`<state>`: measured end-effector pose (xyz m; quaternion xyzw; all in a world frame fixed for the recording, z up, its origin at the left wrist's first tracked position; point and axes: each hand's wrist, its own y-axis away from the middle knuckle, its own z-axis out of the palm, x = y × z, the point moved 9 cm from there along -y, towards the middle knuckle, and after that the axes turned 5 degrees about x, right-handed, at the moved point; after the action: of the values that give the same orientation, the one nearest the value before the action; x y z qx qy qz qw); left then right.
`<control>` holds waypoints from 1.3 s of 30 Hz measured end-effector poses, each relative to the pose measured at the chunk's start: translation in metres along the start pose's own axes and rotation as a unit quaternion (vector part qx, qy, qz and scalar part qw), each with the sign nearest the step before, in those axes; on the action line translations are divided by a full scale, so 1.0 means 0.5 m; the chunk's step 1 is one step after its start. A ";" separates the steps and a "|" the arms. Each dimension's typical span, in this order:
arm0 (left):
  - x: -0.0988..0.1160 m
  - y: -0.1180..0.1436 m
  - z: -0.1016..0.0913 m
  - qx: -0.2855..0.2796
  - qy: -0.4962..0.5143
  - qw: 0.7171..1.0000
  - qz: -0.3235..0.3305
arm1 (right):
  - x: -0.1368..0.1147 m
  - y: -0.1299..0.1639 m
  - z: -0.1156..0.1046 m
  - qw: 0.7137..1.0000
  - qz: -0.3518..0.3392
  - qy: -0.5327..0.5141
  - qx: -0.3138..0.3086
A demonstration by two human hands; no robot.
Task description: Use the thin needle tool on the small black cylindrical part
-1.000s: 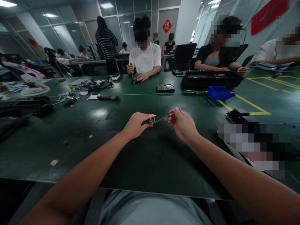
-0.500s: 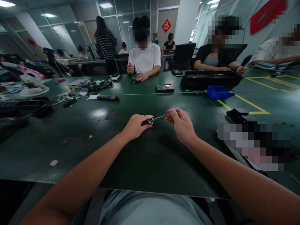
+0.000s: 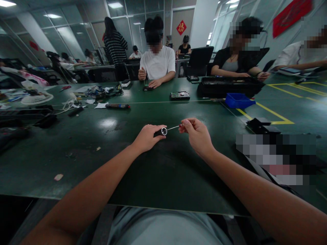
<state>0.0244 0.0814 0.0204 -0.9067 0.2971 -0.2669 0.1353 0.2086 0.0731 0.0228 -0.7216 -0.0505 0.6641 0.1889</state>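
Observation:
My left hand (image 3: 146, 137) is closed around a black cylindrical piece (image 3: 158, 132) with a bright silver ring at its end, facing right. Thumb and fingers press on it from two sides, just above the green table (image 3: 153, 177). My right hand (image 3: 200, 137) grips a thin screwdriver (image 3: 173, 128) by its reddish handle. The metal shaft runs left to the ringed opening of the cylinder, where its tip seems to be inside. My fingers cover part of the handle and most of the cylinder's body.
Beyond my hands lie a hard drive (image 3: 180, 95), a dark pen-shaped tool (image 3: 118, 106) and a blue bin (image 3: 239, 100). Black parts (image 3: 263, 126) are at the right, tangled cables (image 3: 68, 106) at the left. A person in a white shirt (image 3: 157, 63) works opposite.
The fingers of my right hand have shifted slightly on the screwdriver handle, so more of its red part shows. My left hand and the cylinder have stayed nearly still.

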 end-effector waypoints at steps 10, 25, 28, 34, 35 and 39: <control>0.001 0.002 0.004 -0.001 -0.002 1.000 0.003 | -0.065 0.021 0.002 0.981 -0.057 0.187 -0.015; -0.002 0.002 0.006 -0.002 0.004 1.000 0.002 | -0.081 0.035 0.021 0.970 -0.106 0.209 -0.059; -0.003 0.002 0.005 0.001 0.005 1.000 -0.002 | -0.082 0.038 0.021 0.971 -0.110 0.204 -0.060; -0.001 0.001 0.004 -0.003 0.008 1.000 -0.013 | -0.077 0.034 0.012 0.981 -0.099 0.166 -0.028; -0.003 0.001 0.002 -0.001 0.010 1.000 -0.023 | -0.071 0.031 0.010 0.986 -0.090 0.140 -0.021; -0.009 0.002 -0.008 0.011 0.027 0.998 -0.057 | -0.027 0.015 0.012 1.000 -0.005 0.004 -0.014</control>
<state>0.0187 0.0828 0.0214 -0.9130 0.2458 -0.3020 0.1215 0.2000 0.0631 0.0328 -0.7266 -0.0632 0.6594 0.1823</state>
